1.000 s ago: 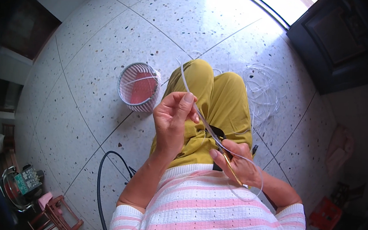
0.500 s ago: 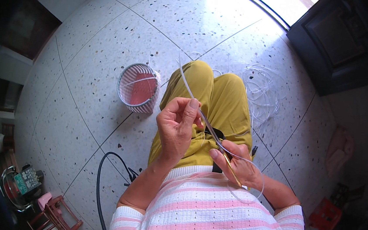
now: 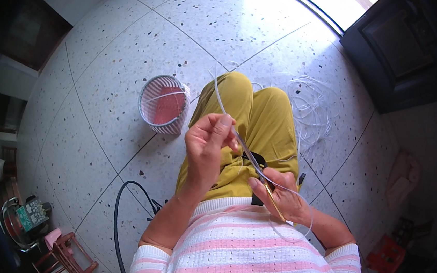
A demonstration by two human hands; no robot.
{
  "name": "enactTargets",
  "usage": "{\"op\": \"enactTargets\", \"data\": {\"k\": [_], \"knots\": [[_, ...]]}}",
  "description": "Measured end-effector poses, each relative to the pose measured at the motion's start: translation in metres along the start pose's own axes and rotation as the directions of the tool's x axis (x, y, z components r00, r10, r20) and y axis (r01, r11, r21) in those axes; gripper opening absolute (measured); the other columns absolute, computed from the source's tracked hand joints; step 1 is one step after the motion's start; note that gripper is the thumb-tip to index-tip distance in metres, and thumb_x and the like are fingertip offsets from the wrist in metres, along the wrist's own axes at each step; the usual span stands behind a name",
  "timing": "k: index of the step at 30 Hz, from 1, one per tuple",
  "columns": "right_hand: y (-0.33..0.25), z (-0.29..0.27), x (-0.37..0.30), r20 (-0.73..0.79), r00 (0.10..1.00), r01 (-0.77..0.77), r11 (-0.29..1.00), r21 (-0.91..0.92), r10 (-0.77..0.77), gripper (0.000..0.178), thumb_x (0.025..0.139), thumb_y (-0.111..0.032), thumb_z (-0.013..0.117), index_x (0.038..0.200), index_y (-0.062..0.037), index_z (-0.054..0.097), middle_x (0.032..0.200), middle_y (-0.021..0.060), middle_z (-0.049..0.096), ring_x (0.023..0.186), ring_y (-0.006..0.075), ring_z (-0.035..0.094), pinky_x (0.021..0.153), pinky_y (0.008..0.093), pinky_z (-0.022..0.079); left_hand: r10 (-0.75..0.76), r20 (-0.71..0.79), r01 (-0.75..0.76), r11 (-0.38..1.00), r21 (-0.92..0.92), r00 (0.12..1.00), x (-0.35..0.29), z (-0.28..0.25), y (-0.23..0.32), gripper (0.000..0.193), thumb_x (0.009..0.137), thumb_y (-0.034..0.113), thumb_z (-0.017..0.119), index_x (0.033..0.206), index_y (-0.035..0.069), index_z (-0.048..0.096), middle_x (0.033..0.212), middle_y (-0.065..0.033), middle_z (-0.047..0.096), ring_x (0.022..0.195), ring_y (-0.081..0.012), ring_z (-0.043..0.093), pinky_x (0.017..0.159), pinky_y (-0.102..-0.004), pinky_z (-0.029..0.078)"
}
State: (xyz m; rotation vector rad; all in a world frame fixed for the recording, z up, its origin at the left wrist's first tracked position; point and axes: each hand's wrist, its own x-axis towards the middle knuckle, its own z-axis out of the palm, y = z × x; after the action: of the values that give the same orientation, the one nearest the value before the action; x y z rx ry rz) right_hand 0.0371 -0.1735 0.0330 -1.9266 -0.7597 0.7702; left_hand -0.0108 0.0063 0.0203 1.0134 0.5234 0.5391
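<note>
Left hand (image 3: 205,143) has thumb closed to finger on the pale strip (image 3: 217,92); right hand (image 3: 286,194), down at four o'clock, is wrapped around a gold-handled tool (image 3: 275,203). The strip slants between them, tip toward eleven. Lining strip up with tool looks like the step; next calls for a steady pinch. Against half a second ago, the left hand sits slightly toward ten. Striped basket (image 3: 173,128) at ten, tangled strands (image 3: 311,111) at two.

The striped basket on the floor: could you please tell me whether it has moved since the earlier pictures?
No, the striped basket shows no visible shift in any direction, judged against the dark floor seam near its base.
</note>
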Motion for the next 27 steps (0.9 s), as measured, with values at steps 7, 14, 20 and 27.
{"op": "enactTargets", "data": {"k": [7, 14, 20, 27], "knots": [[-0.001, -0.003, 0.000, 0.030, 0.997, 0.072, 0.997, -0.001, -0.072, 0.035, 0.093, -0.027, 0.061, 0.070, -0.0019, 0.051, 0.052, 0.0000, 0.037, 0.051, 0.0083, 0.034, 0.044, 0.0306, 0.028, 0.073, 0.034, -0.074, 0.996, 0.047, 0.997, -0.001, 0.003, 0.000, 0.019, 0.095, 0.018, 0.061, 0.087, 0.000, 0.061, 0.069, -0.0020, 0.060, 0.056, -0.0067, 0.056, 0.053, -0.0194, 0.046], [0.001, -0.002, 0.000, 0.048, 0.999, 0.011, 1.000, 0.015, -0.012, 0.035, 0.094, -0.028, 0.061, 0.072, -0.0025, 0.052, 0.052, -0.0007, 0.037, 0.051, 0.0076, 0.034, 0.044, 0.0299, 0.029, 0.091, 0.039, -0.094, 0.992, 0.082, 0.995, -0.003, 0.005, -0.002, 0.021, 0.095, 0.020, 0.061, 0.087, 0.000, 0.061, 0.069, -0.0017, 0.060, 0.056, -0.0064, 0.056, 0.052, -0.0192, 0.046], [0.003, -0.001, -0.001, 0.040, 0.999, 0.017, 1.000, -0.002, -0.017, 0.032, 0.094, -0.028, 0.061, 0.076, -0.0022, 0.054, 0.052, -0.0008, 0.038, 0.051, 0.0070, 0.035, 0.045, 0.0295, 0.030, 0.085, 0.032, -0.087, 0.992, 0.089, 0.996, -0.003, 0.005, -0.002, 0.022, 0.095, 0.021, 0.061, 0.087, 0.000, 0.062, 0.070, -0.0020, 0.061, 0.057, -0.0068, 0.057, 0.053, -0.0195, 0.047], [0.004, 0.002, 0.001, -0.018, 1.000, 0.010, 1.000, 0.029, -0.009, 0.042, 0.089, -0.031, 0.066, 0.066, 0.0007, 0.052, 0.048, 0.0079, 0.042, 0.045, 0.0138, 0.038, 0.043, 0.0341, 0.033, 0.077, 0.028, -0.078, 0.996, 0.050, 0.997, -0.003, 0.005, -0.003, 0.022, 0.095, 0.021, 0.061, 0.089, 0.000, 0.062, 0.072, -0.0028, 0.062, 0.057, -0.0075, 0.058, 0.054, -0.0197, 0.048]]}}
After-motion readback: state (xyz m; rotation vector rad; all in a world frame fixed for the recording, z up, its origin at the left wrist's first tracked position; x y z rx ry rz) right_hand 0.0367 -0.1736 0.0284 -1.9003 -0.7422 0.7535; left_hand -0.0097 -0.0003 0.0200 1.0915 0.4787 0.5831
